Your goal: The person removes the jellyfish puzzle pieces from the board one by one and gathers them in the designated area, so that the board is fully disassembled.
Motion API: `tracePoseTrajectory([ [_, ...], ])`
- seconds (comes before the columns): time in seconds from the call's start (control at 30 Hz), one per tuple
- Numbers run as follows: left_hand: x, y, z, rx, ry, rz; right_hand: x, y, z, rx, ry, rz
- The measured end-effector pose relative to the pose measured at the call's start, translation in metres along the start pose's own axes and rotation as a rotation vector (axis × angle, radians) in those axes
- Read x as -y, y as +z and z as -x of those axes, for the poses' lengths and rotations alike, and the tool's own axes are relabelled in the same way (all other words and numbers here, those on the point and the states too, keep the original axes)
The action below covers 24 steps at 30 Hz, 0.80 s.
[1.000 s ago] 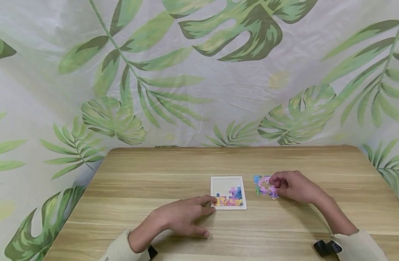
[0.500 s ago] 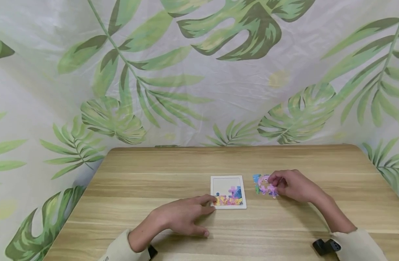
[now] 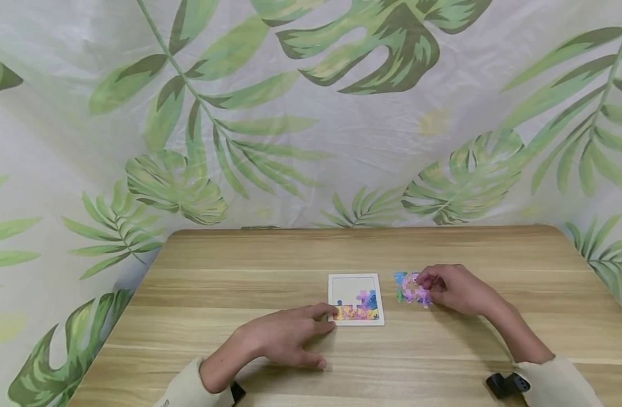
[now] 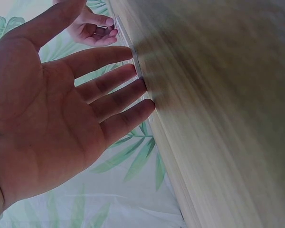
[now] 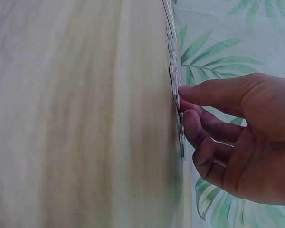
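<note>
Because right hand [image 3: 457, 289] overlaps puzzle pieces [image 3: 408, 294] | grip unclear

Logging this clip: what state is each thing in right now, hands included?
Puzzle board: flat, lower part filled, most of upper part bare.
Loose pieces: grouped beside the board, not placed.
Left hand: fingers extended, fingertips at the board's left edge.
Right hand: fingers curled at the pieces; grip unclear.

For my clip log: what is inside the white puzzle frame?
Puzzle pieces line the bottom of the white frame, yellow and pink, with blue and pink ones rising at right; above, pale base shows. The left hand hides what lies under its fingertips at the lower left.
</note>
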State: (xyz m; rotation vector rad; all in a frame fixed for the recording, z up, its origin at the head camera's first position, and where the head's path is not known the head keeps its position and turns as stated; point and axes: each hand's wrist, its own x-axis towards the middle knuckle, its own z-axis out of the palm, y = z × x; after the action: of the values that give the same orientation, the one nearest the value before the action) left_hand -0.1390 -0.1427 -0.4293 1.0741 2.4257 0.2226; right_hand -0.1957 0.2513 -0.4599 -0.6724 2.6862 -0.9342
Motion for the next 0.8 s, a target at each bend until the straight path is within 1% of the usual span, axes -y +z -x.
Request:
tracePoseTrajectory([
  [0.17, 0.0, 0.0, -0.001, 0.002, -0.004, -0.005, 0.002, 0.0, 0.0, -0.008, -0.004, 0.008],
  [0.33, 0.0, 0.0, -0.001, -0.003, 0.002, -0.011, 0.01, 0.002, -0.007, -0.016, -0.027, 0.031],
  [0.53, 0.0, 0.0, -0.001, -0.013, 0.006, -0.012, 0.024, 0.008, -0.018, 0.009, -0.017, -0.023],
  [0.8, 0.0, 0.001, -0.001, -0.017, 0.009, -0.018, 0.037, 0.017, -0.027, 0.047, -0.029, -0.054],
])
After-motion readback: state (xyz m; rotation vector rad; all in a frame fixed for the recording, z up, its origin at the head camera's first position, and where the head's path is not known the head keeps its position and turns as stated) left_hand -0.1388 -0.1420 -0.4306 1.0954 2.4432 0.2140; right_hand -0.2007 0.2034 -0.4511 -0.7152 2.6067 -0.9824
